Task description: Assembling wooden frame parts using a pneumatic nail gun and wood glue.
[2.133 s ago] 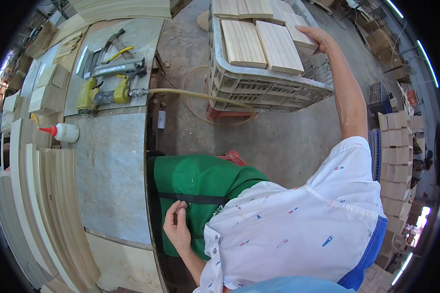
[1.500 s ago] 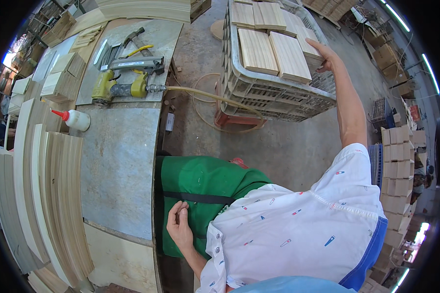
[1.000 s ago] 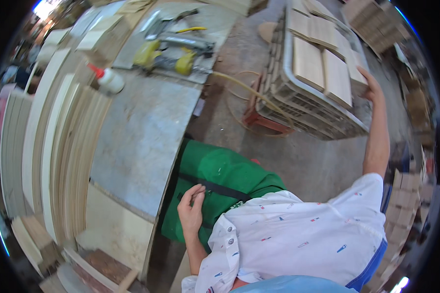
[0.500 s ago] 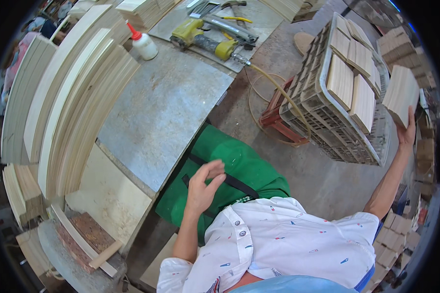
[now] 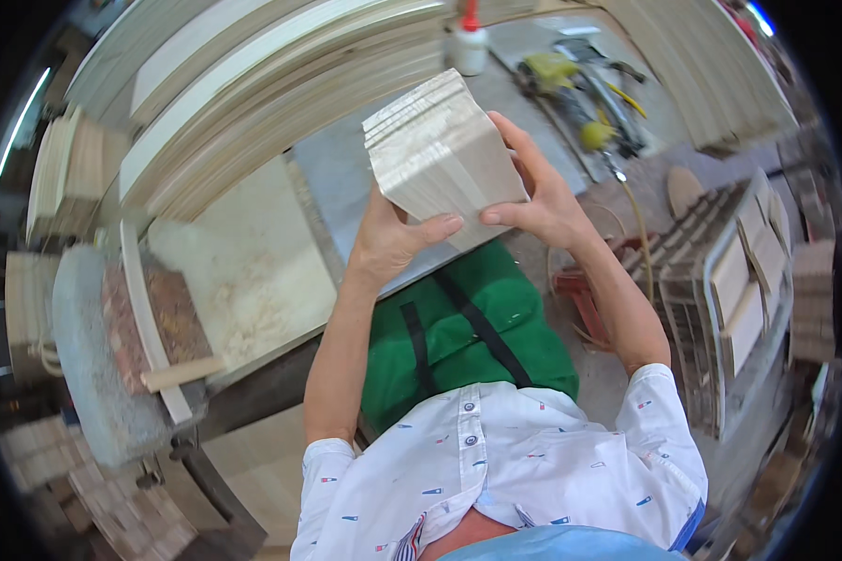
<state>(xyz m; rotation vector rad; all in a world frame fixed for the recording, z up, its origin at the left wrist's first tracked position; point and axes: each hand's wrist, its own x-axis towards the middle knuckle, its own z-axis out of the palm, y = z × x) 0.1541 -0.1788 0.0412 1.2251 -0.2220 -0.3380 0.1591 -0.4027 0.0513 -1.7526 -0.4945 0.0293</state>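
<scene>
A person's left hand [image 5: 388,245] and right hand [image 5: 541,196] together hold a stack of pale wooden boards [image 5: 444,154] up in front of the chest. The left hand grips the stack's lower left edge, palm pressed against the end grain and fingers [image 5: 435,227] curled under the bottom. The right hand clamps the opposite side, thumb tip nearly meeting the left fingertips beneath the stack and fingers wrapped up along the right face. The boards sit flush together, tilted, with their cut ends facing the camera.

Just below the hands lies a green apron [image 5: 463,341] with black straps, covering the person's lap, and below that a white short-sleeved shirt [image 5: 505,467] with small coloured marks.

Beyond the stack, past both hands, is a grey workbench top [image 5: 346,182]. Further out past the right hand, on that bench, lie a yellow and grey nail gun [image 5: 580,89] and a white glue bottle with a red tip [image 5: 468,42]. Past the left hand, long pale curved wooden strips [image 5: 253,93] are piled side by side, and sawdust [image 5: 243,309] lies on a lighter board nearer the left forearm.

To the right of the right arm, well apart, stands a plastic crate [image 5: 711,280] holding more wooden boards on edge.
</scene>
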